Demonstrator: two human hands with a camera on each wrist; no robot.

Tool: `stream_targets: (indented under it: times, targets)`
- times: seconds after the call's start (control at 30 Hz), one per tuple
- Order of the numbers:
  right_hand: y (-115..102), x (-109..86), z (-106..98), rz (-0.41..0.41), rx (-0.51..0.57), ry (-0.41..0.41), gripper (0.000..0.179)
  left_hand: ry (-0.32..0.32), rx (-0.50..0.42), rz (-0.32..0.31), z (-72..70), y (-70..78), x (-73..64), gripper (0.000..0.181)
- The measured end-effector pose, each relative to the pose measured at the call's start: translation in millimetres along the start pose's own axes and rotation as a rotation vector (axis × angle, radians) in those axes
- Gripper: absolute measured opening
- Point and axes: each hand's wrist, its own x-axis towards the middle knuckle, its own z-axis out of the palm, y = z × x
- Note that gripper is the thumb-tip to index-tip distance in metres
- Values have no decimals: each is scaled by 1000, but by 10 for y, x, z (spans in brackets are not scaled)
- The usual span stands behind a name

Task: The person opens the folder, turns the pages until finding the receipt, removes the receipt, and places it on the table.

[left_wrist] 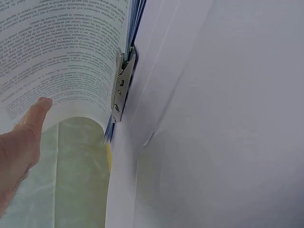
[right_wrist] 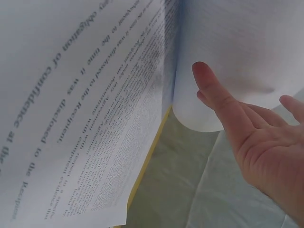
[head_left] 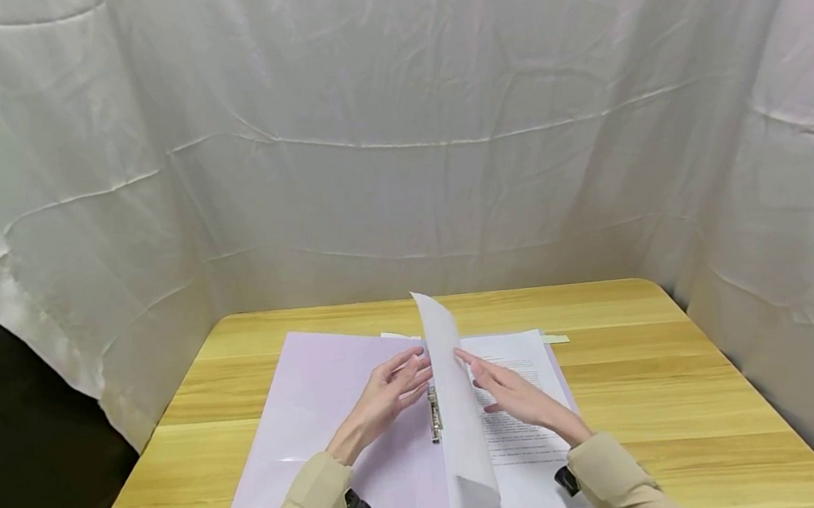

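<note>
A lilac folder (head_left: 320,415) lies spread open on the table. Its metal clip (head_left: 435,418) holds a stack of printed sheets (head_left: 530,445) on the right side. One curved sheet (head_left: 454,399) stands nearly upright at the spine, between my two hands. My left hand (head_left: 388,388) is at the sheet's left, printed face, fingers extended with their tips at the paper. On the other side, my right hand (head_left: 517,396) has its fingers stretched out, index fingertip at the sheet's blank back. In the right wrist view, the right thumb (right_wrist: 292,107) stands apart from the fingers.
The wood-grain table (head_left: 664,392) extends around the folder. Pale tabs stick out past the folder, one at the right (head_left: 556,338) and one at the back (head_left: 397,335). Grey-white cloth (head_left: 404,162) hangs behind and at both sides. A dark area (head_left: 15,449) shows at the left.
</note>
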Motion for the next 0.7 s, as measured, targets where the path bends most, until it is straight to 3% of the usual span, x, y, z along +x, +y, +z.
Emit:
stream_targets:
  times: [0.17, 0.7]
  targets:
    - [2, -3, 26, -19, -37, -6, 53, 30, -2, 7, -6, -9, 19, 61]
    - [36, -13, 86, -58, -203, -25, 52, 67, -126, 9, -93, 12, -10, 58]
